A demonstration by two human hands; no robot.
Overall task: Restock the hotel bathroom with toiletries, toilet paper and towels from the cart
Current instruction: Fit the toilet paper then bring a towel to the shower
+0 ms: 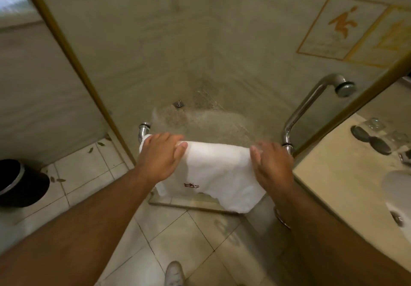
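Observation:
A white towel [219,172] with a small red logo hangs draped over a chrome rail [143,129] fixed low on the glass shower door. My left hand [161,155] lies flat on the towel's left end, fingers over the top of the rail. My right hand [270,163] rests on the towel's right end, fingers spread and slightly blurred. Most of the rail is hidden under the towel; only its end fittings show. Neither hand clearly grips the cloth.
A chrome door handle [311,105] rises to the right of the towel. A beige counter [338,179] with a sink [398,187], glasses and dark lids stands at right. A black bin [21,183] sits on the tiled floor at left. My shoe [174,273] shows below.

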